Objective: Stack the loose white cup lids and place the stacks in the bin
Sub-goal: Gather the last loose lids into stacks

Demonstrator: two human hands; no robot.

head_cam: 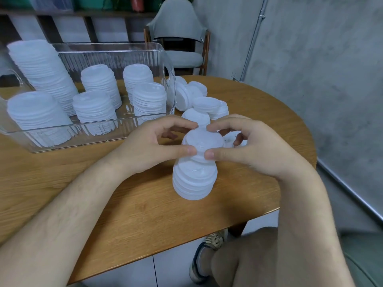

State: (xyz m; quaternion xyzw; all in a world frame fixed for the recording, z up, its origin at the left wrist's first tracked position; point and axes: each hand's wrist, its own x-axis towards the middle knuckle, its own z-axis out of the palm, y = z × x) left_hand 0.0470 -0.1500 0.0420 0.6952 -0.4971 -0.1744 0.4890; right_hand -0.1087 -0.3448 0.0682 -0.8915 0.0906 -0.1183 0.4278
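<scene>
A short stack of white cup lids (194, 181) stands on the wooden table (103, 193) in front of me. Just above it a single white lid (202, 142) is held between both hands. My left hand (153, 145) pinches its left edge with thumb and fingers. My right hand (246, 146) pinches its right edge the same way. Loose white lids (204, 104) lie in a heap beyond my hands, partly hidden by them. The clear plastic bin (165, 65) stands at the left and holds several lid stacks (95, 108).
A grey padded chair (180, 38) stands behind the table by the concrete wall. The table's rounded edge runs close to my right wrist. My knee and a shoe show below the table edge. Shelving lines the back left.
</scene>
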